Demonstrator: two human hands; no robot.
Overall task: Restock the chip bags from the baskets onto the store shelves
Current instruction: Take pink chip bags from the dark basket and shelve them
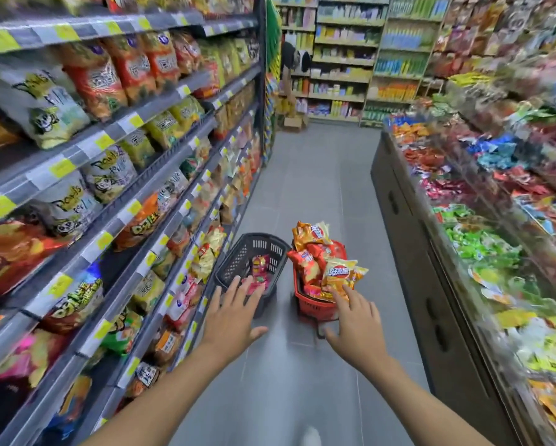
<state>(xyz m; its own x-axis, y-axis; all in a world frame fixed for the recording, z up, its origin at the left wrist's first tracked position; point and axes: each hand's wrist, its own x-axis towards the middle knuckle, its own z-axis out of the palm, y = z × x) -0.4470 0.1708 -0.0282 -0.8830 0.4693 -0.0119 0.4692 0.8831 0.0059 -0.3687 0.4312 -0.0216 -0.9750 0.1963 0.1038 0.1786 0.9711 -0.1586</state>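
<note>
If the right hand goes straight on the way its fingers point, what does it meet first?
Probably the yellow chip bag in the red basket; the right hand looks close to it, though depth is unclear.

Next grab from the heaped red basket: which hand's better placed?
Right. The right hand is open, fingertips by the yellow chip bag in the red basket; the left hand hovers at the black basket beside it, nearer the shelves.

Lower centre: black basket (238,262) holds one pink bag (259,268), red basket (312,305) beside it heaped with orange-yellow chip bags (315,255), stocked shelves (115,130) frame left.
</note>
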